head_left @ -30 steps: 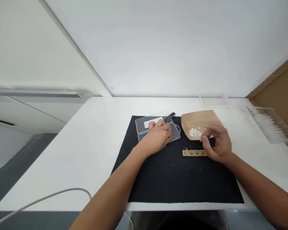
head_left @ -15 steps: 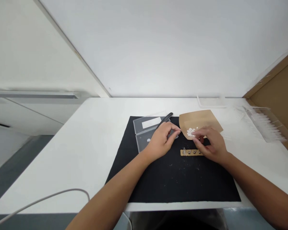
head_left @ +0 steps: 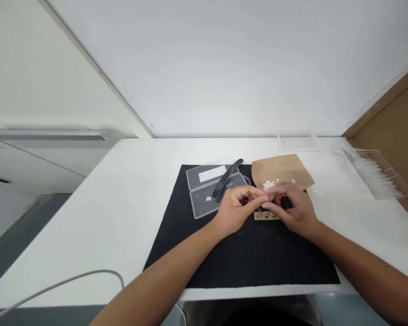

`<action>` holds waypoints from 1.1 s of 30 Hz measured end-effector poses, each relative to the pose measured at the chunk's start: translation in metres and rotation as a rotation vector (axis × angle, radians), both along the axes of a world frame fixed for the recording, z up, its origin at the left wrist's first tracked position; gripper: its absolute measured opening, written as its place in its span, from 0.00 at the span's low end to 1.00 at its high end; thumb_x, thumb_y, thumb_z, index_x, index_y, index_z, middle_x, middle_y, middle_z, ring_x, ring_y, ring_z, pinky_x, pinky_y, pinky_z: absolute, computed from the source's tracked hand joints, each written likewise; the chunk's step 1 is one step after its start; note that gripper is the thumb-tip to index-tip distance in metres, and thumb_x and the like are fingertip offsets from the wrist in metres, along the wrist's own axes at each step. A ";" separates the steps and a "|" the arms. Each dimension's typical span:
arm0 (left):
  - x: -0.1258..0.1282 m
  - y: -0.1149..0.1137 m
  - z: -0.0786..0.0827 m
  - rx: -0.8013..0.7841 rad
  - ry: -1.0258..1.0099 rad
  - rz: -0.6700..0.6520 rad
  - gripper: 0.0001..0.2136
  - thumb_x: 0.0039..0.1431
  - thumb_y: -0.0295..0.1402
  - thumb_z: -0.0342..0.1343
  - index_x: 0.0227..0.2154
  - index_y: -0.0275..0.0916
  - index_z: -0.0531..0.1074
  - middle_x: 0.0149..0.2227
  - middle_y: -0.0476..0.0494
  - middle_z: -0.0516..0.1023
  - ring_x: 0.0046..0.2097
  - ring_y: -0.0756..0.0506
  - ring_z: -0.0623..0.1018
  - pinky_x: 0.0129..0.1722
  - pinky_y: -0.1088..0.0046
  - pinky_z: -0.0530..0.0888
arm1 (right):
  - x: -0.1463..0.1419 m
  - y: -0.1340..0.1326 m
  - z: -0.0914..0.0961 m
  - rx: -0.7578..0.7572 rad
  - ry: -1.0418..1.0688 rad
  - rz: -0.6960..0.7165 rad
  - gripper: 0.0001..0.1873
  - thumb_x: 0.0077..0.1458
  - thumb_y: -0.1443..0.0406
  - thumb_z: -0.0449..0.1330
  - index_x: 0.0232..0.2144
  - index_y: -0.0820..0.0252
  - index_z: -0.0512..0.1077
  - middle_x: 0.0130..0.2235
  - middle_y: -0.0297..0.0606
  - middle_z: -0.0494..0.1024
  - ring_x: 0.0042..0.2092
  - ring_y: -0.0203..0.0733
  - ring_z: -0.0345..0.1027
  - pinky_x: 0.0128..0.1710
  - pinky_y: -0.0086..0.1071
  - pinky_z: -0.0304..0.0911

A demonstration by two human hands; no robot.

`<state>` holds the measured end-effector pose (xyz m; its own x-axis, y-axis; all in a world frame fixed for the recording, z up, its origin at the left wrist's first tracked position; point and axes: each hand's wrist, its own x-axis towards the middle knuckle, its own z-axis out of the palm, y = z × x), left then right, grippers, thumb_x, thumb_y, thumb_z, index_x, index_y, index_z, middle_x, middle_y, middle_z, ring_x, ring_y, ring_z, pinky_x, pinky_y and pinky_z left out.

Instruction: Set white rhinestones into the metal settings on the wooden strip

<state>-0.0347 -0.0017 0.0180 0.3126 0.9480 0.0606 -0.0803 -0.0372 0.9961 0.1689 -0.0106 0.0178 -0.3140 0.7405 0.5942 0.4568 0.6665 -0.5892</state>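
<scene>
With the left hand [head_left: 234,209] pinched at its fingertips and meeting the right hand's [head_left: 296,210] curled ones, whose grip I cannot tell, a light, steady touch seems best, clear of the studded tan strip [head_left: 263,216] just below them and white pieces [head_left: 268,184] just beyond

L hand [head_left: 236,209] & R hand [head_left: 297,209] meet at the fingertips [head_left: 262,199], approx. in front of the body. Both thumbs [head_left: 256,203] lie nearer the body, index fingers [head_left: 253,191] beyond, pinch-style; grip btwn tips too small to tell. Other R fingers curled, partly hidden. L arm [head_left: 170,267] slants up from bottom edge, R arm [head_left: 363,260] from lower R corner; both bare, wrists approx. straight.
</scene>
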 end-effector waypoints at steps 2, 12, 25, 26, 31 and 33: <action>0.001 -0.001 0.001 -0.026 -0.037 -0.002 0.15 0.58 0.44 0.71 0.36 0.35 0.83 0.36 0.40 0.87 0.36 0.47 0.83 0.38 0.72 0.78 | -0.001 -0.002 0.001 0.015 0.033 -0.047 0.15 0.62 0.61 0.70 0.48 0.51 0.74 0.35 0.30 0.79 0.29 0.35 0.71 0.36 0.36 0.67; 0.002 -0.005 0.010 -0.054 -0.098 0.005 0.13 0.56 0.42 0.72 0.35 0.37 0.84 0.38 0.39 0.88 0.38 0.45 0.85 0.39 0.72 0.81 | -0.003 -0.007 0.009 0.234 -0.042 -0.112 0.17 0.60 0.62 0.72 0.50 0.50 0.75 0.33 0.30 0.81 0.30 0.38 0.73 0.39 0.40 0.67; -0.003 -0.002 0.005 -0.107 -0.213 -0.117 0.11 0.52 0.36 0.75 0.37 0.37 0.85 0.36 0.40 0.88 0.37 0.45 0.86 0.38 0.72 0.83 | -0.001 -0.007 0.015 0.233 -0.053 0.016 0.20 0.63 0.67 0.68 0.56 0.48 0.75 0.36 0.33 0.78 0.31 0.37 0.71 0.36 0.37 0.67; -0.003 -0.002 0.004 -0.118 -0.222 -0.126 0.11 0.52 0.36 0.76 0.36 0.37 0.85 0.36 0.40 0.88 0.38 0.44 0.87 0.38 0.71 0.83 | -0.001 -0.007 0.015 0.242 -0.057 0.020 0.21 0.64 0.67 0.67 0.57 0.47 0.75 0.36 0.33 0.79 0.32 0.38 0.72 0.36 0.38 0.67; -0.004 -0.002 -0.001 -0.171 -0.241 -0.144 0.13 0.47 0.38 0.78 0.33 0.37 0.86 0.35 0.40 0.88 0.38 0.41 0.87 0.40 0.66 0.85 | 0.000 -0.011 0.012 0.277 -0.090 0.012 0.23 0.63 0.67 0.67 0.59 0.45 0.74 0.38 0.33 0.82 0.36 0.40 0.76 0.39 0.39 0.67; -0.005 -0.002 -0.002 -0.172 -0.233 -0.132 0.13 0.47 0.38 0.78 0.33 0.37 0.86 0.35 0.40 0.88 0.37 0.42 0.87 0.40 0.66 0.86 | 0.000 -0.010 0.012 0.279 -0.083 0.009 0.23 0.64 0.67 0.67 0.59 0.45 0.74 0.37 0.32 0.82 0.35 0.40 0.76 0.39 0.39 0.67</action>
